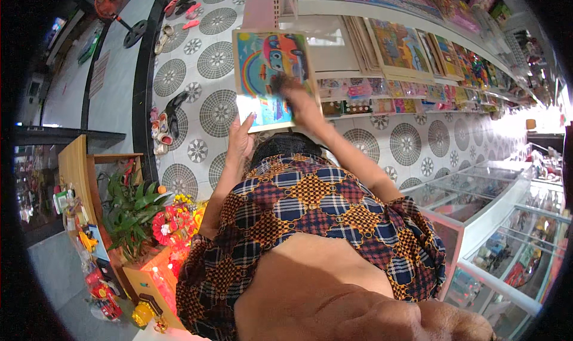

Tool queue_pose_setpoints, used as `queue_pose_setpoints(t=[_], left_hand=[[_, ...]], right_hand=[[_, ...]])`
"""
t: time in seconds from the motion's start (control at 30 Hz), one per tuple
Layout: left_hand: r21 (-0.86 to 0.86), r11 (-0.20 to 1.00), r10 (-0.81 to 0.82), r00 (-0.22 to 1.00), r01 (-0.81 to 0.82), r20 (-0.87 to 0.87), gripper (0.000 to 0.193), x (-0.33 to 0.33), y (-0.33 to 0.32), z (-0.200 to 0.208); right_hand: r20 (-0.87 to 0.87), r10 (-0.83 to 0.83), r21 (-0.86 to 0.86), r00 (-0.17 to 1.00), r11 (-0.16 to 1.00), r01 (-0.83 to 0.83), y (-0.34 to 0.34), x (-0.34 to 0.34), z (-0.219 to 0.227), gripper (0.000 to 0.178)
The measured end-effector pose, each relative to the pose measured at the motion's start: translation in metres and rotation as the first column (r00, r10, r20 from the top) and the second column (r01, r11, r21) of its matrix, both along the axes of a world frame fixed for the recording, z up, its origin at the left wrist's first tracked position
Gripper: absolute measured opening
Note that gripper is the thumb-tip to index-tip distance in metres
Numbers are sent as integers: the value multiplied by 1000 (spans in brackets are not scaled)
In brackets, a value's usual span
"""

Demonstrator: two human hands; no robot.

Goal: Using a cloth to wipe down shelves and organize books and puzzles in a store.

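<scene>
While hands grip it, picture board (268, 72) between

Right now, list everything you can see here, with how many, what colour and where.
Picture board: one, bright cartoon car with rainbow, held up ahead at centre.
Stacked picture boards: many, multicoloured, leaning in rows on the white shelf to the upper right.
Small packets: several, pink and mixed, along the shelf's lower edge.
Glass display counters: a few, clear with toys inside, at right.
Sandals: several pairs, pink, white and dark, on the patterned tile floor at left.
Potted plant: one, green, lower left.
Artificial flowers: a bunch, red and yellow, beside the plant.
Left hand: one, gripping the board's lower edge.
Right hand: one, pressed on the board's front, apparently holding something dark.
</scene>
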State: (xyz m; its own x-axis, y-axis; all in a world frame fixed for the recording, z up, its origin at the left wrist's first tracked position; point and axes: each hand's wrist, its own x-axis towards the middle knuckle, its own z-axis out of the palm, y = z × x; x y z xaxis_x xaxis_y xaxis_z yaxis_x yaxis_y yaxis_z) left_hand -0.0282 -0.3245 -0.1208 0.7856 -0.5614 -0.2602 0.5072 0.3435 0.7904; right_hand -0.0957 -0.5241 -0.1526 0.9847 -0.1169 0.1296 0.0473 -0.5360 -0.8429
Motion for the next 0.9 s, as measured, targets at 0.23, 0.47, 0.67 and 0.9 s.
queue_pose_setpoints(t=[0.23,0.47,0.67,0.9], left_hand=[[15,991,-134,991,134,-12,34,27,-29,-46],[-28,998,-57,993,54,-101,33,54,-105,-91],[48,993,-106,989,111,-101,28,72,-144,-108],[244,969,-12,970,-49,243,18,76,-162,-128]], right_hand=[[173,-272,138,947,958,250,-22,-88,-33,55],[-222,-720,56,658,664,746,-61,-211,-94,42],[-305,-776,108,552,547,830,-63,-270,-136,40],[-398,-753,200,523,485,851,-98,-286,-150,38]])
